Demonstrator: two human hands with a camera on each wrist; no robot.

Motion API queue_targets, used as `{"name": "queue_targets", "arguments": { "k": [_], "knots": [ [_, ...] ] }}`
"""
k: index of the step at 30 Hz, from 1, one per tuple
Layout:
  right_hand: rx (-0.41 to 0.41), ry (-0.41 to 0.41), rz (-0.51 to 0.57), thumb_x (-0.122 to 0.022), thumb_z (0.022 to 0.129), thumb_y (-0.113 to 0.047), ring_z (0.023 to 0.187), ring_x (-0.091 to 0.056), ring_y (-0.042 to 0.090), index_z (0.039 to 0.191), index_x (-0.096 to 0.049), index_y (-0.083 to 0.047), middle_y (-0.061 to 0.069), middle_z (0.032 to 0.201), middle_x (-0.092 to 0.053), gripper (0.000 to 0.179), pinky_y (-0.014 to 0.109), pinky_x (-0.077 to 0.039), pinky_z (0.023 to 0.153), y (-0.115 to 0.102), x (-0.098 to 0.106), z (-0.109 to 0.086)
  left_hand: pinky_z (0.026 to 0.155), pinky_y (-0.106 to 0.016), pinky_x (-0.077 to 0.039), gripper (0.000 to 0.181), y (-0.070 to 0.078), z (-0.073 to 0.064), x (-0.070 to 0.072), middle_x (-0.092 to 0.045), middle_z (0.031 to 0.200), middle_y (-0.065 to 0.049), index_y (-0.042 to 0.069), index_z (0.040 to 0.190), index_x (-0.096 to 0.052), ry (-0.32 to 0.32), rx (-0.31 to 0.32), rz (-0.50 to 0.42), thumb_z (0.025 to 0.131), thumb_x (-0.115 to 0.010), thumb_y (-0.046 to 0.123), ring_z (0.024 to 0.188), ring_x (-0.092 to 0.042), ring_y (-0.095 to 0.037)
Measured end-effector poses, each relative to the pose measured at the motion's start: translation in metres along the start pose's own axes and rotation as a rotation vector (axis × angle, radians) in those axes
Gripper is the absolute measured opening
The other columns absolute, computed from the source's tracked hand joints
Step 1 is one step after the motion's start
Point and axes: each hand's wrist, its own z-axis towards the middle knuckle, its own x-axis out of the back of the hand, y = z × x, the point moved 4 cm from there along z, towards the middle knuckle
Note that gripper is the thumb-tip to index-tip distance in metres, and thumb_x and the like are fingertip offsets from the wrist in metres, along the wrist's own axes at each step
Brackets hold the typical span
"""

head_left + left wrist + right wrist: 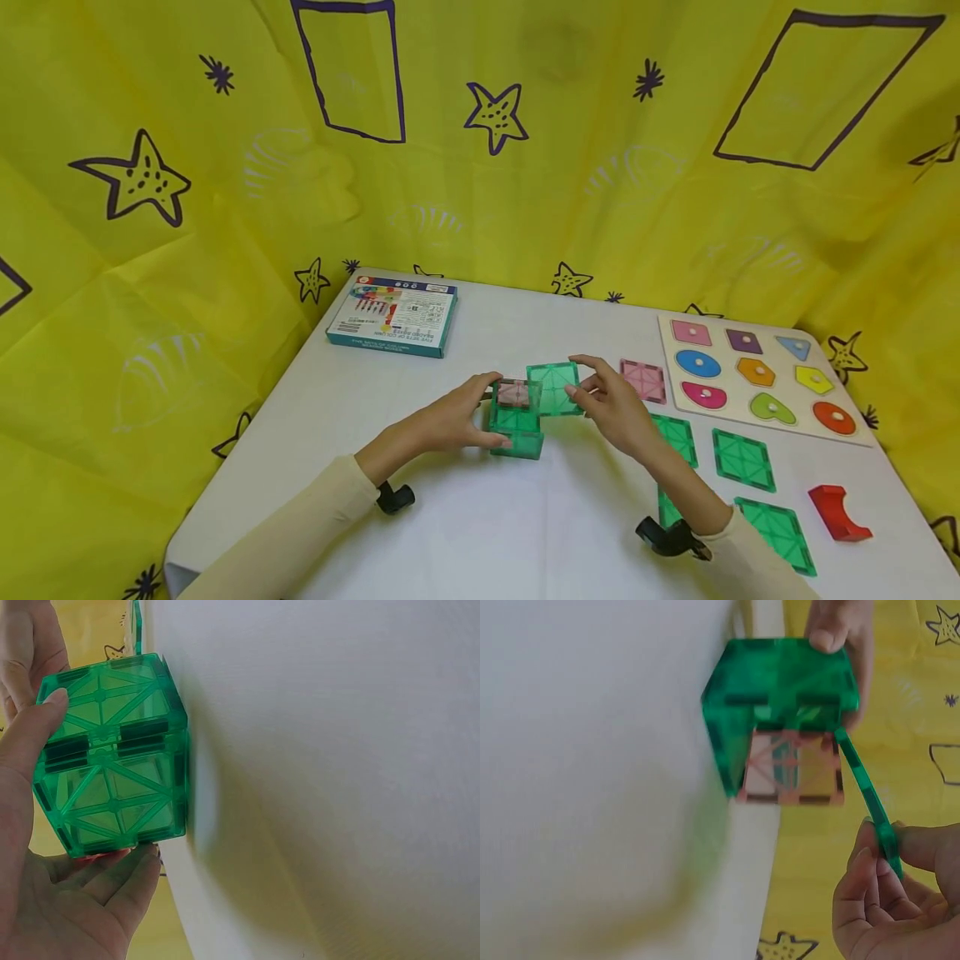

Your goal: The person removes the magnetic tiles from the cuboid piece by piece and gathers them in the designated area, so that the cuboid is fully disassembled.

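Observation:
My left hand point(452, 419) grips a partly built box of green see-through magnetic tiles point(517, 444) at mid table, thumb on the near wall and fingers around the far side. A pink magnetic tile point(802, 761) forms the box's far wall. Between thumb and fingers, my right hand point(613, 408) pinches a single green magnetic tile point(551, 388). In the right wrist view this tile slants outward, one edge right at the box's upper edge. The left wrist view shows two green faces of the box point(112, 765) between the left thumb and fingers.
On the right lie a loose pink tile point(642, 381), several loose green tiles point(742, 459) and a red arch-shaped block point(836, 512). Behind them is a shape puzzle board point(731, 407). A flat toy box point(393, 317) lies at the back left. Yellow curtain point(465, 192) surrounds the table.

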Motion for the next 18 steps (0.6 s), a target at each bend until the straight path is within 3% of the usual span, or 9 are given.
{"name": "queue_targets", "arguments": {
  "k": [9, 14, 18],
  "knots": [
    [-0.105, 0.013, -0.095, -0.064, 0.107, -0.021, 0.088, -0.067, 0.028, 0.157, -0.043, -0.007, 0.016, 0.101, -0.072, 0.055, 0.030, -0.055, 0.077, 0.030, 0.036, 0.011, 0.123, -0.054, -0.036, 0.109, -0.001, 0.000, 0.000, -0.032, 0.169, -0.012, 0.012, 0.167, -0.022, -0.001, 0.003, 0.009, 0.087, -0.084, 0.053, 0.153, -0.038, -0.030],
    [-0.154, 0.017, -0.056, -0.062, 0.109, -0.021, 0.092, -0.067, 0.026, 0.158, -0.039, -0.003, 0.019, 0.106, -0.071, 0.057, 0.032, -0.061, 0.081, 0.047, 0.053, 0.023, 0.123, -0.054, -0.036, 0.108, 0.002, -0.001, 0.000, -0.033, 0.168, -0.014, 0.010, 0.166, -0.023, 0.003, -0.015, -0.012, 0.087, -0.085, 0.051, 0.153, -0.038, -0.032],
    [-0.198, 0.016, -0.016, -0.060, 0.109, -0.018, 0.086, -0.071, 0.032, 0.158, -0.035, 0.000, 0.021, 0.102, -0.068, 0.058, 0.035, -0.064, 0.079, 0.060, 0.060, 0.034, 0.123, -0.054, -0.036, 0.108, 0.003, -0.001, 0.000, -0.032, 0.169, -0.013, 0.012, 0.167, -0.023, 0.002, -0.007, -0.013, 0.087, -0.085, 0.051, 0.154, -0.038, -0.031]
  ]
}}
